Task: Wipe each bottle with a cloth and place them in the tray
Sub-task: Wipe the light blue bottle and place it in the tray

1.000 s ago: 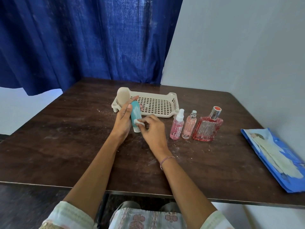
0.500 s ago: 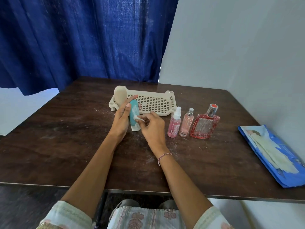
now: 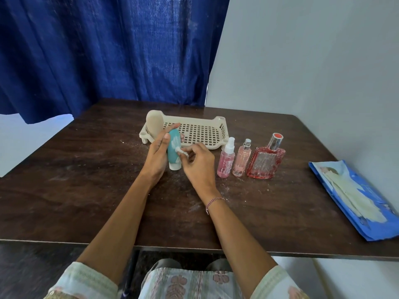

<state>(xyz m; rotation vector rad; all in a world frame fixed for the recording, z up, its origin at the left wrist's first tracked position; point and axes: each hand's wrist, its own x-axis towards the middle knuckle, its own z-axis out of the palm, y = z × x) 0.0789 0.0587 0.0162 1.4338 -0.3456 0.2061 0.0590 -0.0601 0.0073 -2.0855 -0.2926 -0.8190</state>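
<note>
A teal tube bottle [image 3: 173, 152] with a white cap stands cap-down on the table, gripped by my left hand [image 3: 158, 156], thumb in front and fingers behind. My right hand [image 3: 197, 164] pinches a small white cloth [image 3: 181, 152] against the tube's right side. Behind them sits a beige slotted tray [image 3: 200, 132] with a beige bottle [image 3: 154, 124] standing in its left end. To the right stand a pink spray bottle [image 3: 225, 160], a slimmer pink bottle [image 3: 241, 159] and a square red perfume bottle [image 3: 266, 161].
The dark wooden table [image 3: 86, 190] has dust specks on its surface. A blue wipes packet [image 3: 358, 199] lies at the right edge. A blue curtain [image 3: 108, 50] hangs behind, a grey wall [image 3: 313, 61] stands to the right.
The cloth in my right hand has slid upward along the teal tube. My left hand keeps its hold on the tube. The view shifted slightly.
</note>
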